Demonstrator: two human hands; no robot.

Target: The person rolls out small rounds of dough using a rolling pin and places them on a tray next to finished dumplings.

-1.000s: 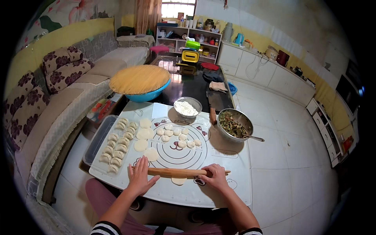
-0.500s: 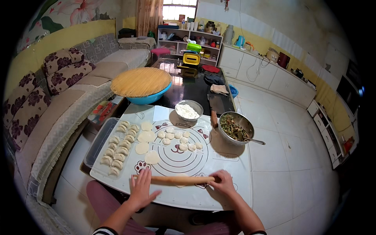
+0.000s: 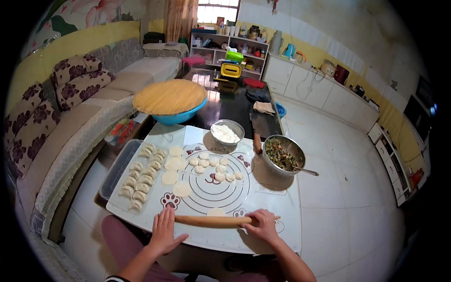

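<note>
A wooden rolling pin lies crosswise near the front of a white printed pastry mat. Flat, with fingers stretched, my left hand rests at the pin's left end. My right hand is closed around the pin near its right end, whose tip sticks out beyond the fingers. Just past the pin's far side shows the edge of a dough round; the pin hides the rest. Rolled wrappers lie to the left on the mat, and several small dough pieces are scattered across its middle.
Folded dumplings fill a tray at the left. Behind the mat stand a flour bowl and a blue basin under a round woven lid. A metal bowl of filling with a spoon sits right, beside a cleaver.
The rolling pin has come slightly toward me and shifted right, exposing the dough's far edge. My left hand has moved a little toward me; my right hand has moved slightly left and nearer.
</note>
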